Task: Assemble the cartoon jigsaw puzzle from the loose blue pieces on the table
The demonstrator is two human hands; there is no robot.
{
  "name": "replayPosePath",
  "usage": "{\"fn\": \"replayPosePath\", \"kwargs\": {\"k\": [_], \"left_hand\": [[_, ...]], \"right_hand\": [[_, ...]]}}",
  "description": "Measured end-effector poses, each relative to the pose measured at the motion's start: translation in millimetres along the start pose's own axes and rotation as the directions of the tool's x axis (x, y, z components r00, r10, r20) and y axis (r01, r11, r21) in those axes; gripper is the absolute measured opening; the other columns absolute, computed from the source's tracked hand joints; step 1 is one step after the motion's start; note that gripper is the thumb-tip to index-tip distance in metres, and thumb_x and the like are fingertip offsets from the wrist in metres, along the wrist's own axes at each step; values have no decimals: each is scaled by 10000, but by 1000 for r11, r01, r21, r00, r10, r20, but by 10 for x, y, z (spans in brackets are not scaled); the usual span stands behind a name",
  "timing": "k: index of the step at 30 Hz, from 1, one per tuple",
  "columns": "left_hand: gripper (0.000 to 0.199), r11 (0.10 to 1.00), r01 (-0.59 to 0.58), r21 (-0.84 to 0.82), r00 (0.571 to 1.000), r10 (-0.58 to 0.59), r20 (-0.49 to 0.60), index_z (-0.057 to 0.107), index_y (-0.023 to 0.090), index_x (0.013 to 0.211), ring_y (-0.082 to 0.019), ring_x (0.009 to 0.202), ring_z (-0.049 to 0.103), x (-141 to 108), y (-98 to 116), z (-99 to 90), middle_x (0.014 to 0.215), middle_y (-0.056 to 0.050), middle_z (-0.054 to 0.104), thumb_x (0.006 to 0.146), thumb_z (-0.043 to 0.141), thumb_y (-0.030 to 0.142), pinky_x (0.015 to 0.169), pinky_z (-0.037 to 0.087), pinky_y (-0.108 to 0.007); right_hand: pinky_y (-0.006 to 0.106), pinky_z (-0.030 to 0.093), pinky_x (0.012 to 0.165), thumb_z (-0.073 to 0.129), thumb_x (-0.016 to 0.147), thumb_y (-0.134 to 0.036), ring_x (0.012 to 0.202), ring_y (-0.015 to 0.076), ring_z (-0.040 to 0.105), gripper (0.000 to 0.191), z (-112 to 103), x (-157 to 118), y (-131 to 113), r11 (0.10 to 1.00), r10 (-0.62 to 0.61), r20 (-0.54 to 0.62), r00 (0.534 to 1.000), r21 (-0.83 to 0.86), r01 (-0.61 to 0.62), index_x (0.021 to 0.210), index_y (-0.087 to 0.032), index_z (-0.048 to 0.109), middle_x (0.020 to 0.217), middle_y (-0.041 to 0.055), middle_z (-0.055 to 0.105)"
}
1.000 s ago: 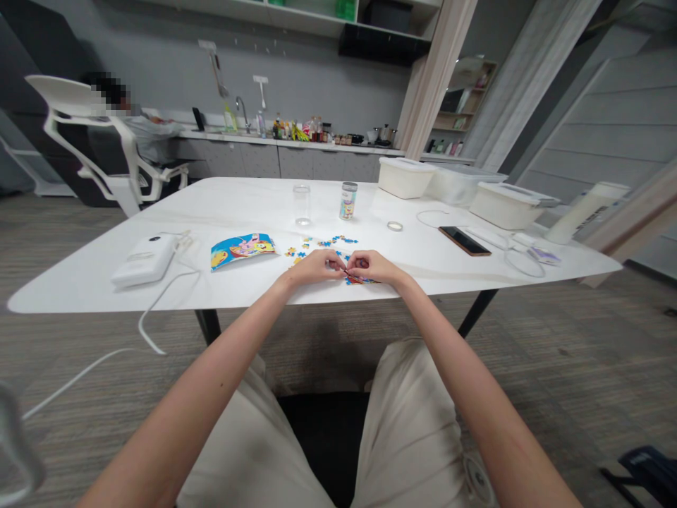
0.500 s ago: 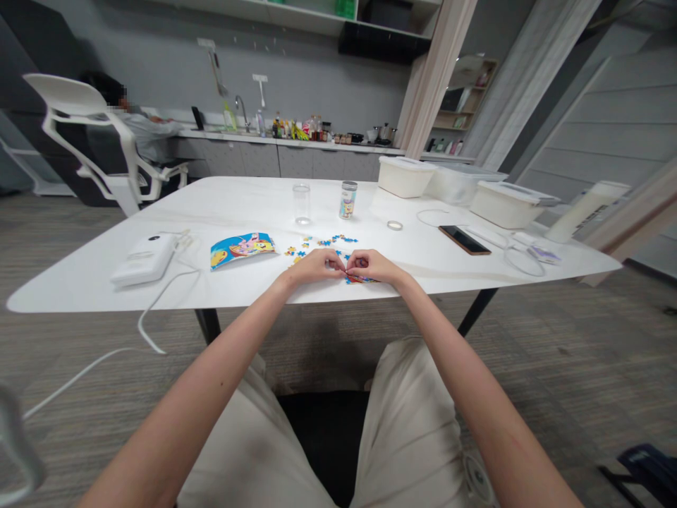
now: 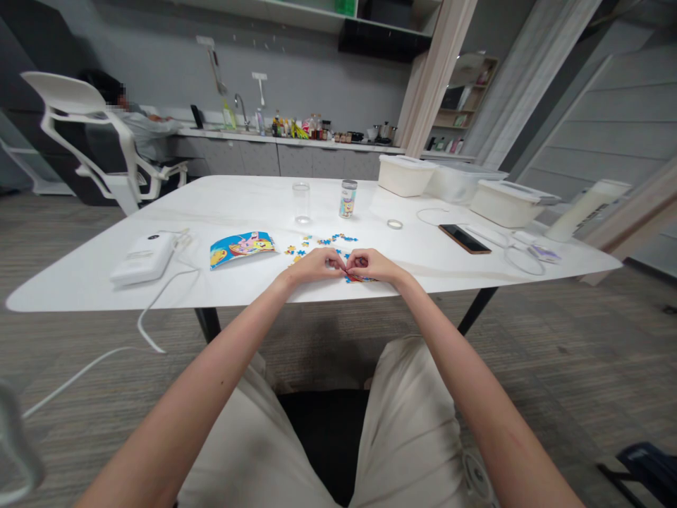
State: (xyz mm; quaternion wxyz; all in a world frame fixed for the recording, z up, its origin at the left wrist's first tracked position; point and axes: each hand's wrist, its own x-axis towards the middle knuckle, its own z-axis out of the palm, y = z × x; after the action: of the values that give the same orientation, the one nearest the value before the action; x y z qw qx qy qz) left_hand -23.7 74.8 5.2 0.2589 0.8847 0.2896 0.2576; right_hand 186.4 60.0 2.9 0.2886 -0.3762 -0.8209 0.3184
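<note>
My left hand [image 3: 319, 264] and my right hand [image 3: 371, 264] meet at the table's near edge, thumbs and fingertips pinched together over a small reddish jigsaw piece [image 3: 346, 272]. Just below the fingers lies a joined patch of jigsaw puzzle [image 3: 360, 279], partly covered by my right hand. Loose blue and yellow jigsaw pieces [image 3: 345, 238] are scattered beyond my knuckles, and a few yellow ones are beside my left hand. A curved cartoon picture sheet [image 3: 242, 248] rests to the left.
On the white table [image 3: 254, 201] stand a clear cylinder [image 3: 301, 203], a cartoon-printed can [image 3: 348, 199] and a ring-shaped lid [image 3: 394, 224]. Rightward are a phone [image 3: 464, 239], cables and storage boxes [image 3: 406, 176]. A white power bank [image 3: 145, 258] lies left. Another person [image 3: 145, 130] sits in the background.
Both hands stay in almost the same place, fingertips still together at the puzzle. Only a very slight shift of the view shows.
</note>
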Motion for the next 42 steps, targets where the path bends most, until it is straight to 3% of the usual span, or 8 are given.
{"fn": "replayPosePath", "kwargs": {"k": [5,16,22,25,28,31,35,42], "left_hand": [[168,1000,-12,-2,1000,12,-3,743,195,829,-151,802,588,-2,-22,7,810,-15,659,741,638,292,756,435,-250],[257,994,71,-85,995,-76,-59,713,167,849,-142,719,553,10,-27,-11,758,-19,651,725,649,382,685,419,-258],[209,988,148,-34,950,-151,-273,620,175,723,-137,648,491,-10,41,-65,662,0,591,783,541,359,643,391,-262],[247,970,241,37,867,-198,-458,526,195,639,-139,629,478,-34,61,-89,624,5,546,815,482,363,642,370,-264],[281,904,419,78,683,-258,-683,425,209,574,-149,617,474,-56,59,-112,597,2,511,826,443,333,636,336,-276],[277,812,583,32,529,-349,-774,400,214,546,-163,609,466,-71,30,-133,563,1,494,806,450,294,635,298,-292],[289,752,651,-107,445,-492,-749,411,219,505,-176,597,461,-93,-42,-171,511,4,466,779,475,286,615,274,-290],[230,764,614,-197,313,-464,-829,410,235,584,-186,641,478,-141,-121,-251,607,-6,523,805,420,298,631,302,-288]], "right_hand": [[251,352,599,633,699,-276,608,114,472,145,0,3,9,1000,-8,5,1000,18,8,746,-139,649,640,-3,582],[246,355,542,496,733,-268,568,120,470,178,-37,24,12,932,103,-39,994,354,-82,842,-162,590,667,-2,561],[260,342,557,454,708,-300,598,143,452,226,-56,45,34,932,107,-216,970,362,-22,856,-178,573,678,12,537],[272,342,567,439,726,-347,585,146,422,250,-55,46,55,935,103,-311,945,355,15,867,-183,564,660,7,505],[276,333,567,418,752,-367,573,148,399,244,-55,30,73,954,115,-453,884,300,30,847,-189,555,626,-10,458],[284,344,591,380,798,-359,606,164,427,224,-62,5,77,978,164,-596,786,204,-49,798,-203,541,610,-8,445],[305,369,643,335,825,-331,661,191,476,226,-72,-31,60,979,194,-696,691,93,-181,745,-219,513,612,6,457],[327,357,664,348,819,-301,667,212,499,213,-71,-64,85,981,138,-694,707,-3,-195,709,-230,516,624,15,500]]}}
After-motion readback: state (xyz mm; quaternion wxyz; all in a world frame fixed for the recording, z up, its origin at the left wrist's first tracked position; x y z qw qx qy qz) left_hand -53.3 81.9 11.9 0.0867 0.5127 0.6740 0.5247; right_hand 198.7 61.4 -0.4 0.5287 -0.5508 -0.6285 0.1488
